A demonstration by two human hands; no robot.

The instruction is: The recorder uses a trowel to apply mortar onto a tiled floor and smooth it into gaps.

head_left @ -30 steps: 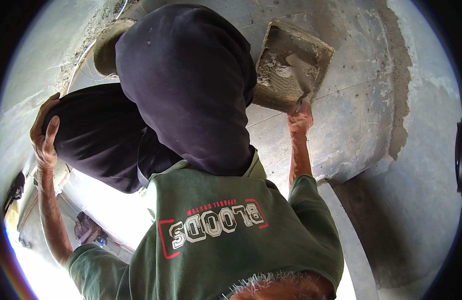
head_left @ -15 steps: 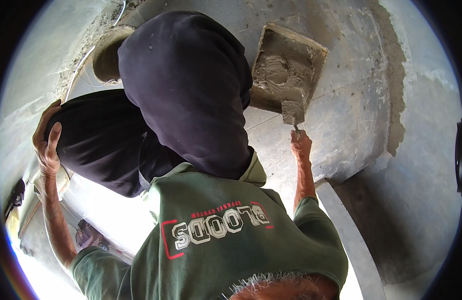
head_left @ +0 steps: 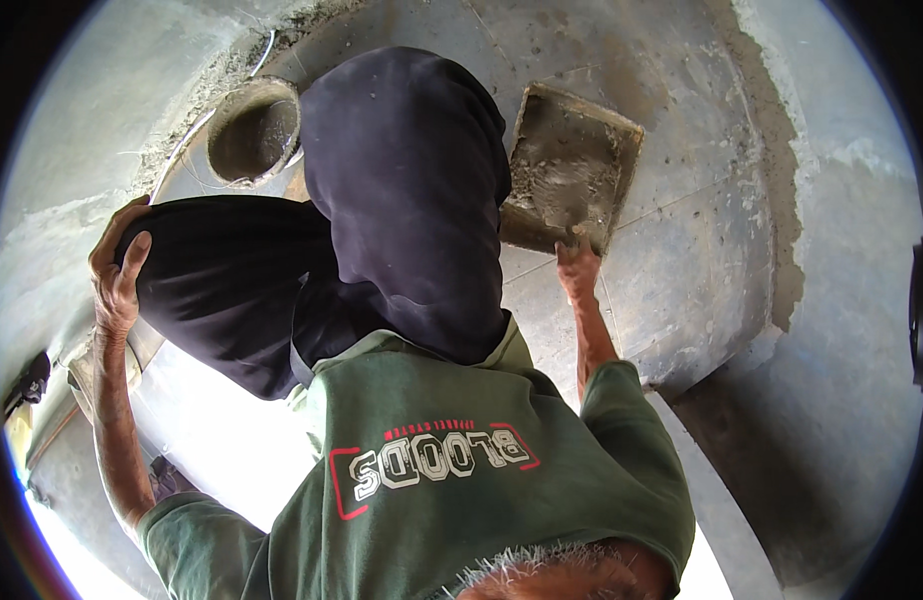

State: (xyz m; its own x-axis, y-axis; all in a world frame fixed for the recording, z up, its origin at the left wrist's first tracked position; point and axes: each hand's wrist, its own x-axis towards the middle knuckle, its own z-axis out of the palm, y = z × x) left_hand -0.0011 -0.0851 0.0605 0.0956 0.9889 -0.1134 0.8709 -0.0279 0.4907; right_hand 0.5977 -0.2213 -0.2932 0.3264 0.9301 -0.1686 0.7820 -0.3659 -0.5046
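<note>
My right hand (head_left: 579, 270) is closed round the handle of a trowel (head_left: 574, 216) at the near side of a square tray (head_left: 628, 178). The trowel's blade is down in the wet grey mortar (head_left: 562, 180) and hard to tell from it. That mortar looks smeared and uneven, with the tray's walls standing round it. My left hand (head_left: 119, 285) rests on my bent left knee (head_left: 212, 260), thumb apart from the fingers, holding nothing. Part of its fingers lies hidden behind the knee.
A round bucket (head_left: 218, 150) with grey residue inside stands beyond my left knee, beside a thin white cable (head_left: 182, 145). Along the right wall's foot runs a rough strip of mortar (head_left: 779, 200). Grey tiles (head_left: 682, 250) cover the floor.
My right hand has moved forward to the tray, and the trowel blade has gone from its near edge into the mortar. My knees have shifted right in view, showing more of the bucket.
</note>
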